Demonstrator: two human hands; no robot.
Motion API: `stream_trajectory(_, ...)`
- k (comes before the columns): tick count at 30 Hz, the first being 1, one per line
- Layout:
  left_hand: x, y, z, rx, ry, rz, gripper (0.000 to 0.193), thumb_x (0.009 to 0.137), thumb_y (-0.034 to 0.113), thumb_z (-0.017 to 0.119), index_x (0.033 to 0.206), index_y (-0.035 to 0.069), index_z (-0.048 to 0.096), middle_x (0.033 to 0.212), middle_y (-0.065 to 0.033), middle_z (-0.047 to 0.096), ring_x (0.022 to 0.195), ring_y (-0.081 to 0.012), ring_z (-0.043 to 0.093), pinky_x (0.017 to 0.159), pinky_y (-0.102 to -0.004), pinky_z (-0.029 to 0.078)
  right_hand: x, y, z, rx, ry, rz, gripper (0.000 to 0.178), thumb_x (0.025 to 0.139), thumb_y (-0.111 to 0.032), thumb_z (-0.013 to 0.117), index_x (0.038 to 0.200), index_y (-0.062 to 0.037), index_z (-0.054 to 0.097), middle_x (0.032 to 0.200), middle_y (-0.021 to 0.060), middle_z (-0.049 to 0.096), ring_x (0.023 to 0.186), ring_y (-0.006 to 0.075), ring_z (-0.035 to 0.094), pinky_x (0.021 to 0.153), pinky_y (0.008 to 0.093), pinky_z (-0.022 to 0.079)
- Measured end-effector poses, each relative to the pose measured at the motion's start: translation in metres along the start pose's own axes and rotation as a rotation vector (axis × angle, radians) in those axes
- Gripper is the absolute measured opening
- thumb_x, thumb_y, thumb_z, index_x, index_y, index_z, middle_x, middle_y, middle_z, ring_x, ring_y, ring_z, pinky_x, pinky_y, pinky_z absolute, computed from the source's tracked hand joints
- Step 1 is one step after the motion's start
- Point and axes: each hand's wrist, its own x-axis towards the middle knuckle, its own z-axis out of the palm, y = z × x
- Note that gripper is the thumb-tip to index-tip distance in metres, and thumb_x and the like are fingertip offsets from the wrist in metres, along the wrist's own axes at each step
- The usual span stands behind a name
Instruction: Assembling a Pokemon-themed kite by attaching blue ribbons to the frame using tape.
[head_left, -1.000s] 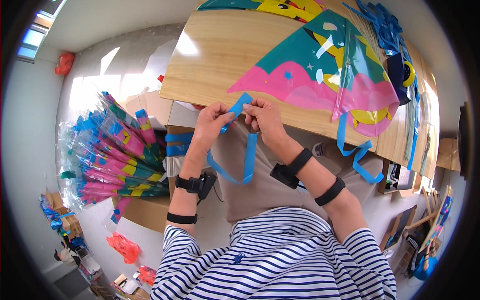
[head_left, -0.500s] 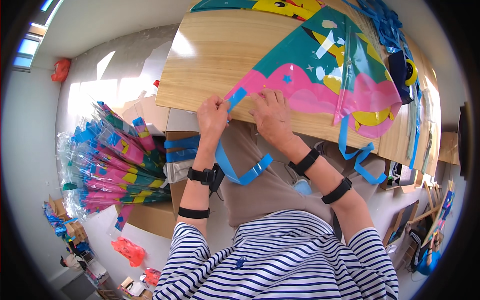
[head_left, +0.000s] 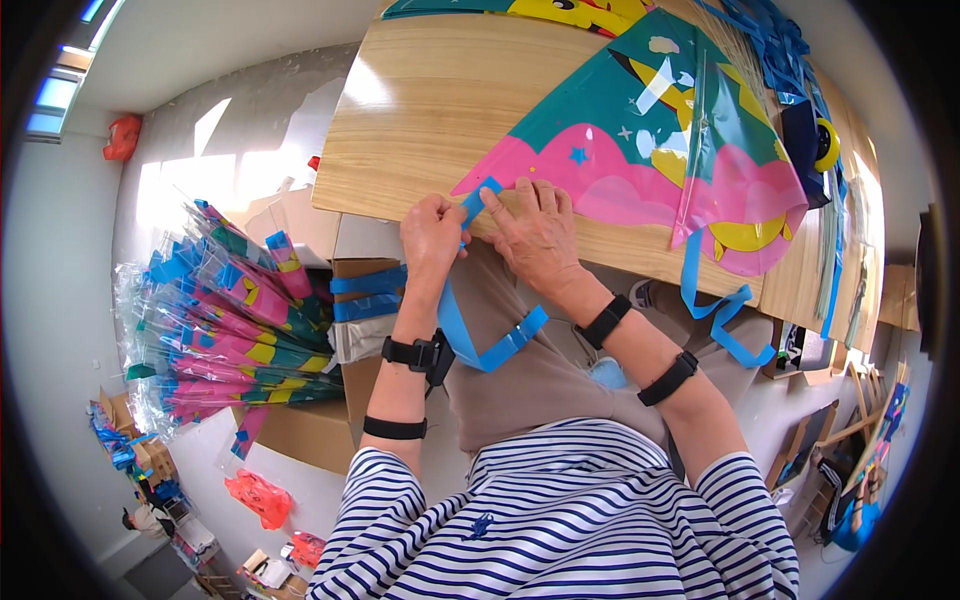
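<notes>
A kite of shiny plastic film (head_left: pixel 620 170), green above with pink cloud shapes and yellow figures, lies on the wooden table (head_left: pixel 430 110). My left hand (head_left: pixel 432 238) is closed in a pinch on a blue ribbon (head_left: pixel 474 206) at the kite's left corner. The ribbon's long end hangs below over my lap and bends back upward. My right hand (head_left: pixel 538 228) rests at the table edge beside that corner, fingers stretched out, its thumb against the ribbon. A second blue ribbon (head_left: pixel 692 275) hangs from the kite's lower edge on the right.
Many folded kites (head_left: pixel 250 330) stand bundled in a cardboard box (head_left: pixel 300 440) at my left. Blue ribbons (head_left: pixel 775 45) and thin rods (head_left: pixel 835 260) lie along the table's right side, near a yellow tape roll (head_left: pixel 826 145). Another printed sheet (head_left: pixel 560 14) lies at the far edge.
My right hand has shifted left, bringing its thumb onto the ribbon. My left hand and the ribbon have moved slightly right. The kite has slid a little to the right.
</notes>
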Motion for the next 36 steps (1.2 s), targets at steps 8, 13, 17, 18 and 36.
stream_trajectory(8, -0.002, 0.003, 0.003, -0.021, 0.017, -0.006, 0.017, 0.087, 0.01, 0.062, 0.078, -0.004, 0.063, 0.062, -0.0134, 0.066, 0.049, -0.017, 0.064, 0.041, -0.0303, 0.052, 0.0, 0.0, -0.001, 0.004, 0.01, -0.003, 0.063, 0.081, -0.034, 0.075, 0.139, -0.0188, 0.056, 0.128, 0.0164, 0.051, 0.12, 0.0355, 0.046, 0.101, 0.0509, 0.037)
stream_trajectory(13, -0.003, 0.004, 0.004, -0.032, 0.028, -0.017, 0.017, 0.087, 0.01, 0.063, 0.078, -0.004, 0.063, 0.063, -0.0131, 0.066, 0.051, -0.0169, 0.065, 0.042, -0.0304, 0.053, 0.0, -0.001, 0.0, -0.019, 0.008, -0.001, 0.061, 0.083, -0.038, 0.074, 0.137, -0.0169, 0.056, 0.127, 0.0125, 0.051, 0.119, 0.0327, 0.047, 0.102, 0.0516, 0.036)
stream_trajectory(17, -0.001, 0.0, 0.004, -0.057, 0.001, -0.022, 0.016, 0.087, 0.011, 0.065, 0.081, -0.004, 0.063, 0.064, -0.0125, 0.066, 0.051, -0.0164, 0.065, 0.042, -0.0296, 0.052, 0.0, -0.002, 0.001, -0.046, 0.007, 0.006, 0.058, 0.085, -0.04, 0.071, 0.136, -0.0161, 0.057, 0.127, 0.0108, 0.051, 0.119, 0.0315, 0.046, 0.104, 0.0527, 0.036)
stream_trajectory(18, -0.001, 0.0, 0.002, -0.068, -0.02, -0.032, 0.016, 0.087, 0.012, 0.066, 0.082, -0.004, 0.064, 0.063, -0.0123, 0.066, 0.05, -0.016, 0.065, 0.041, -0.029, 0.051, 0.0, -0.002, 0.001, -0.042, 0.016, 0.007, 0.059, 0.084, -0.039, 0.073, 0.136, -0.0168, 0.057, 0.127, 0.011, 0.051, 0.118, 0.0319, 0.046, 0.102, 0.0519, 0.036)
stream_trajectory(36, -0.03, 0.001, 0.003, 0.542, 0.04, 0.947, 0.032, 0.082, -0.004, 0.057, 0.113, 0.004, 0.063, 0.116, -0.0144, 0.066, 0.114, -0.0328, 0.06, 0.099, -0.0443, 0.044, -0.001, 0.001, 0.012, 0.002, 0.113, 0.004, 0.054, 0.083, -0.034, 0.073, 0.132, -0.015, 0.06, 0.124, 0.01, 0.053, 0.114, 0.0319, 0.048, 0.102, 0.0537, 0.037)
